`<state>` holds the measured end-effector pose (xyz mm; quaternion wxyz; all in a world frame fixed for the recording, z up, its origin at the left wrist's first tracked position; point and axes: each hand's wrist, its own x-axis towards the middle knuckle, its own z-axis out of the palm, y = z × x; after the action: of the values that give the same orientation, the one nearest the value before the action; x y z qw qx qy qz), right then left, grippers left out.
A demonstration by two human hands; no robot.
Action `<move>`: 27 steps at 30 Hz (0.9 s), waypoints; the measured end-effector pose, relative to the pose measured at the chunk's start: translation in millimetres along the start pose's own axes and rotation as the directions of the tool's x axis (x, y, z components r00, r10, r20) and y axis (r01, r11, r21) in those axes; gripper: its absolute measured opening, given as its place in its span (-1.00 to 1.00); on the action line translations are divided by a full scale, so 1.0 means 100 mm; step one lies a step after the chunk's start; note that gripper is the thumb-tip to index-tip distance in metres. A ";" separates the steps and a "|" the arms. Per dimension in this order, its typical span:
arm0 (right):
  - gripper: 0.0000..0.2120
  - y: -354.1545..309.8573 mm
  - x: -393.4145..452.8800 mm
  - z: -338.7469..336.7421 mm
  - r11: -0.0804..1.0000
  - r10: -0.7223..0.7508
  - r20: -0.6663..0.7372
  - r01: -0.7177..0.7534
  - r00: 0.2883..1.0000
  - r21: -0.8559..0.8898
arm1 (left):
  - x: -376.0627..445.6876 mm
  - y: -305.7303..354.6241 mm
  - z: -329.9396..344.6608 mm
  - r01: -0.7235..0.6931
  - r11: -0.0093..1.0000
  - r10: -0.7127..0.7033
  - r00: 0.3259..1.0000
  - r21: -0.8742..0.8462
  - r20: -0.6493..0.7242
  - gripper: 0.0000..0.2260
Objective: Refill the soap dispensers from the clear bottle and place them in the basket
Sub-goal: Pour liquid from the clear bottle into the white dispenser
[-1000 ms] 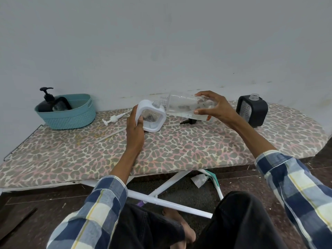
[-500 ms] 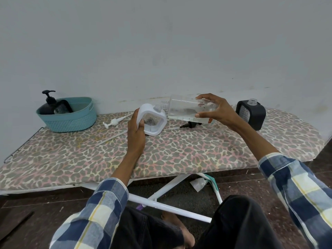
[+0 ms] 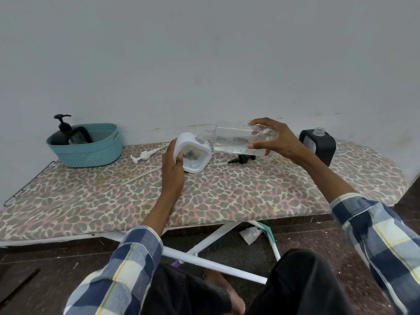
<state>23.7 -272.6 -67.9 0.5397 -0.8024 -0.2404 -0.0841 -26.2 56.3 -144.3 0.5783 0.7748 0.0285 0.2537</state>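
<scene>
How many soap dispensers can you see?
3: a black one with its pump on in the teal basket, a white one held by the left hand, a black one standing at the right.

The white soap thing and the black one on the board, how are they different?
The white dispenser is held tilted by the left hand; the black dispenser stands upright, untouched. The clear bottle is at the white one's neck, not the black's. Both are squarish, with pumps off.
</scene>
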 end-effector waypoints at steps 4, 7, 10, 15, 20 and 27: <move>-0.43 -0.03 0.00 0.00 1.000 0.002 0.006 -0.002 1.000 -0.007 | 0.02 -0.03 0.00 0.003 1.000 -0.003 1.000 -0.006 0.001 -0.55; -0.43 -0.05 0.01 -0.01 1.000 0.006 0.008 -0.006 1.000 0.001 | 0.02 -0.04 0.01 0.001 1.000 -0.001 1.000 -0.009 0.004 -0.54; -0.43 -0.07 0.01 -0.02 1.000 0.004 0.013 -0.004 1.000 -0.008 | 0.02 -0.04 0.01 0.008 1.000 -0.008 1.000 -0.004 0.004 -0.54; -0.44 -0.10 0.01 -0.04 1.000 -0.003 0.014 0.003 1.000 -0.022 | 0.04 -0.07 0.01 0.026 0.999 -0.026 1.000 -0.027 0.011 -0.53; -0.44 -0.11 0.01 -0.04 1.000 -0.002 0.016 0.003 1.000 -0.030 | 0.03 -0.06 0.01 0.031 0.999 -0.030 0.999 -0.037 0.017 -0.54; -0.45 -0.14 0.00 -0.05 0.999 -0.005 0.015 0.005 1.000 -0.031 | 0.07 -0.12 0.01 -0.004 1.000 0.004 1.000 0.003 0.017 -0.54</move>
<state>17.9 -273.2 -54.1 0.5250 -0.8108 -0.2450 -0.0832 -17.2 62.0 -153.2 0.5768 0.7779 0.0223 0.2484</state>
